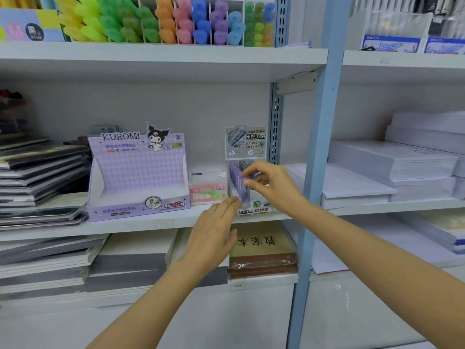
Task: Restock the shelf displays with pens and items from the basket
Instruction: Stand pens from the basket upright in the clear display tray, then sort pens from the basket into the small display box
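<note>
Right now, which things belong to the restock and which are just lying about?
Job: right hand pinching a purple lead tube; left hand, fingers straight, against the lead display box.
Lying about: Kuromi box, pink box, highlighters, notebook stack, paper reams.
</note>
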`<action>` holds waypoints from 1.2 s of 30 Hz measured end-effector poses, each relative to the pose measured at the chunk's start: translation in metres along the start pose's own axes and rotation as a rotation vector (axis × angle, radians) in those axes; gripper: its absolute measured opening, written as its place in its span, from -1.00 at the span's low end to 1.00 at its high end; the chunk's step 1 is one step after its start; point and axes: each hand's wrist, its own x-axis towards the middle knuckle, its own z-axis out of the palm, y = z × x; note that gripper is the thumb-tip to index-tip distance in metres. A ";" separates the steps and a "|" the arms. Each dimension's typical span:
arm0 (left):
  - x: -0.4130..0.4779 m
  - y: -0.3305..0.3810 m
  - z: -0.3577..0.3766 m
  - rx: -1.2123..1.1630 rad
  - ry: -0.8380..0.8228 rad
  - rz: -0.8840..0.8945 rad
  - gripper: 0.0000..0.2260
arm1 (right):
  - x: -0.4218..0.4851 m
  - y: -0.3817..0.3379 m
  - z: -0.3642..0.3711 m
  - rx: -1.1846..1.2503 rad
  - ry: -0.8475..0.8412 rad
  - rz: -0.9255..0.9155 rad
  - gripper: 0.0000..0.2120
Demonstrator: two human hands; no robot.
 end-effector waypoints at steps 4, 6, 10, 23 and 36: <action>0.001 -0.002 0.004 0.002 0.018 0.004 -0.44 | -0.009 0.006 0.009 -0.061 0.033 -0.042 -0.84; 0.001 -0.002 0.006 -0.027 0.031 0.006 -0.44 | -0.012 0.006 0.010 -0.081 0.033 -0.029 -0.80; -0.010 -0.006 0.016 -0.119 0.129 0.002 -0.45 | -0.032 -0.003 0.019 -0.117 0.161 -0.137 -0.75; -0.272 -0.061 0.207 -0.267 -0.305 -0.645 -0.67 | -0.220 0.054 0.226 0.142 -0.787 0.157 -0.83; -0.370 -0.039 0.263 -0.259 -0.559 -0.751 -0.51 | -0.378 0.119 0.283 -0.170 -1.390 0.364 -0.51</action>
